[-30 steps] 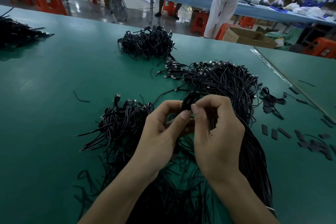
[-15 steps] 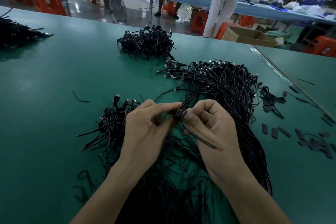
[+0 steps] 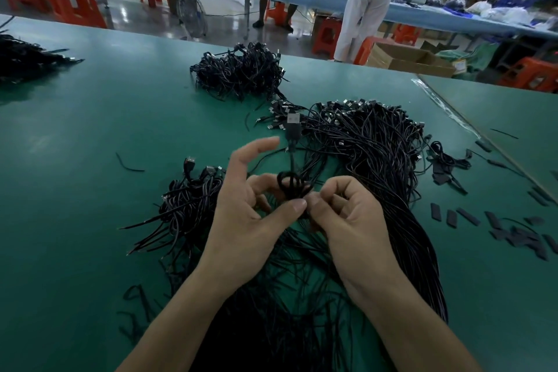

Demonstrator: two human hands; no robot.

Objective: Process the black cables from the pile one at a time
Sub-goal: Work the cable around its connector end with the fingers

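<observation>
While the left hand (image 3: 247, 220) pinches one black cable (image 3: 292, 184) between its thumb and a curled finger, forefinger lifted free, the right hand (image 3: 353, 226) grips the same cable just beside it. Its fingers are curled, and their tips meet the left thumb at the base of a small loop. That loop stands up between the two hands. From it the cable's end rises toward the far side, tipped with a plug (image 3: 293, 127) held clear of the table (image 3: 90, 130). The step in hand looks like winding or tying this one cable into a small coil, and it seems partway done: one loop is formed and the plug end hangs loose. Right of the hands, and running under them toward the near edge, lies the big pile (image 3: 377, 160) of straight cables, plugs bunched at its far end. It is by far the largest mass, so most of the work appears to be left. Just left of the hands sits a smaller heap (image 3: 187, 199) of looped cables, and a similar bundle (image 3: 241, 69) lies farther off. Both are probably finished pieces, though that is a guess. Flat dark strips (image 3: 452, 218) are scattered on the right, well apart from the hands.
</observation>
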